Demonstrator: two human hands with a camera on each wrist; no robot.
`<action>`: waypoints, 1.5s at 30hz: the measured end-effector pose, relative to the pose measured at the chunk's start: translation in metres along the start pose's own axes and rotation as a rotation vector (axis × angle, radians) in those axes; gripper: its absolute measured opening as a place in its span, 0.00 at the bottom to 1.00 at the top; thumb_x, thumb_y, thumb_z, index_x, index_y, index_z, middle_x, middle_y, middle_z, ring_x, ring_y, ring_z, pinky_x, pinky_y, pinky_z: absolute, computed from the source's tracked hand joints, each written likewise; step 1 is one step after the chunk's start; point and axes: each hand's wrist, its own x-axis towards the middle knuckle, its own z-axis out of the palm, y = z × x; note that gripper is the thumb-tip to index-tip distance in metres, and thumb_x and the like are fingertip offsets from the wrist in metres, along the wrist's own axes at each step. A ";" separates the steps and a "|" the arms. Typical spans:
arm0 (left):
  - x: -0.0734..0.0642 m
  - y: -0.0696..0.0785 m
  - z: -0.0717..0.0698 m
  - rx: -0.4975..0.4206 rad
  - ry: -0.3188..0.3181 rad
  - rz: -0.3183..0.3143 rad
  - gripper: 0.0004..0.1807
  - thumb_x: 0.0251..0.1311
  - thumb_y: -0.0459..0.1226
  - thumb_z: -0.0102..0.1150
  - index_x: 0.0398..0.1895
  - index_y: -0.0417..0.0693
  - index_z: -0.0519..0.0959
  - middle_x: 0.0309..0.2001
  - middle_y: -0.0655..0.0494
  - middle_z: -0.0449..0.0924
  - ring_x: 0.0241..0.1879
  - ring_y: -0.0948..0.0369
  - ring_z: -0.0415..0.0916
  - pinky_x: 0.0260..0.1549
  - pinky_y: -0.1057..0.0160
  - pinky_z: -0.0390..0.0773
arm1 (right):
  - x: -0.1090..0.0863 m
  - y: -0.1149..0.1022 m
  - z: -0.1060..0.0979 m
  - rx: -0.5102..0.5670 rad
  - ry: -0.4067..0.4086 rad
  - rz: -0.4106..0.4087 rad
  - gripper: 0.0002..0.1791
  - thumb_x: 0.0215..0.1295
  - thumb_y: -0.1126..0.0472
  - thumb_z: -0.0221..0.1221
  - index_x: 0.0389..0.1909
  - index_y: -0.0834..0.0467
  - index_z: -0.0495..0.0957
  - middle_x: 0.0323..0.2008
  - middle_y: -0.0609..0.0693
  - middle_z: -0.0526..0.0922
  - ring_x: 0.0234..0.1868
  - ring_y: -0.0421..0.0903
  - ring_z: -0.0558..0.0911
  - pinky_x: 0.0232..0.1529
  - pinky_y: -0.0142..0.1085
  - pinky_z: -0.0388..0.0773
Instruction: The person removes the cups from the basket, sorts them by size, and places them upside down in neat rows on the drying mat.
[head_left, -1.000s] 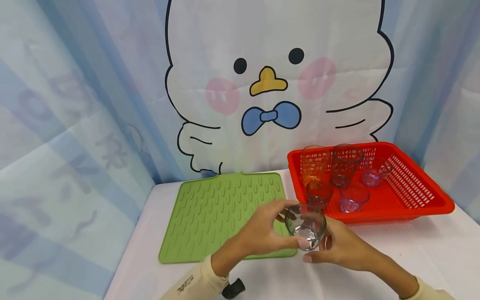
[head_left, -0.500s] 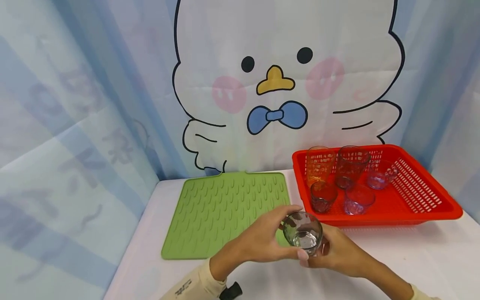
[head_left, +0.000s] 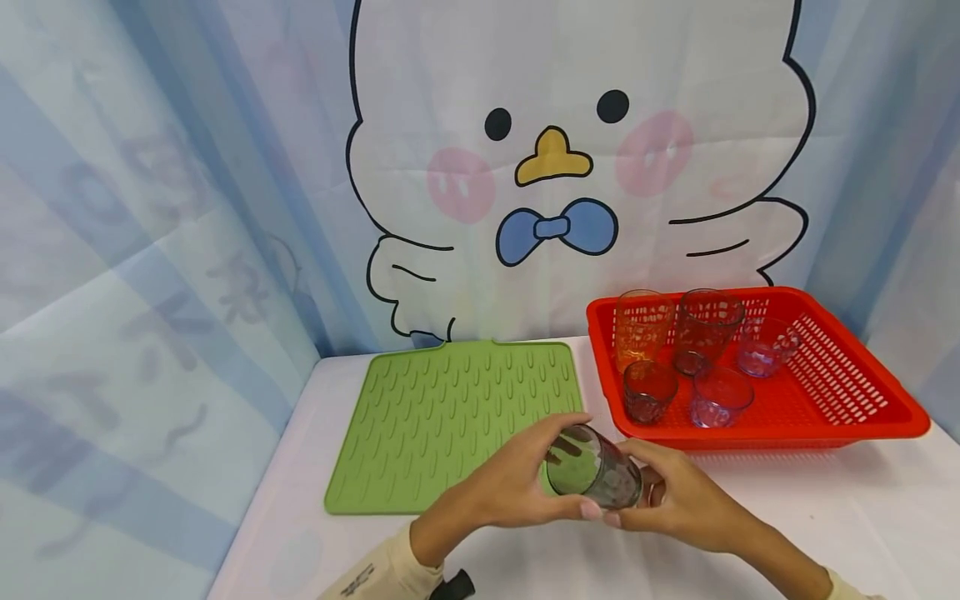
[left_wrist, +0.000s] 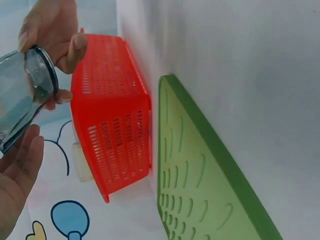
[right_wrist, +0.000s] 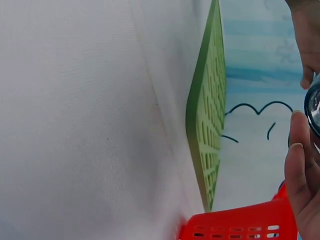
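A clear grey-tinted drinking glass [head_left: 603, 475] is held above the table, tilted on its side, with its mouth toward the left. My left hand [head_left: 517, 475] grips it round the rim end, thumb below and fingers over the top. At the base end, my right hand [head_left: 678, 496] holds it between thumb and fingers. The left wrist view shows the glass [left_wrist: 20, 95] between both hands, its thick base toward the right hand [left_wrist: 52, 35]. Only the edge of the glass [right_wrist: 314, 107] shows in the right wrist view, beside the right fingers [right_wrist: 298, 160].
A green ridged drying mat [head_left: 450, 425] lies on the white table [head_left: 540, 558], left of and behind the hands. At the back right stands a red basket [head_left: 817, 433] with several glasses, including an orange tumbler [head_left: 637, 329] and a purple cup [head_left: 720, 400]. A printed curtain [head_left: 555, 275] hangs behind.
The glass has come slightly down and tipped over from nearly upright, its mouth turning to the left. My right hand has closed in on its base end. The view has shifted slightly.
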 end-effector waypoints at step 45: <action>-0.057 -0.041 -0.016 0.071 -0.144 -0.301 0.39 0.65 0.59 0.60 0.75 0.55 0.63 0.62 0.58 0.75 0.58 0.65 0.75 0.57 0.58 0.77 | 0.001 -0.013 0.006 0.050 0.142 -0.124 0.30 0.52 0.66 0.75 0.57 0.57 0.76 0.31 0.48 0.86 0.23 0.38 0.82 0.26 0.34 0.81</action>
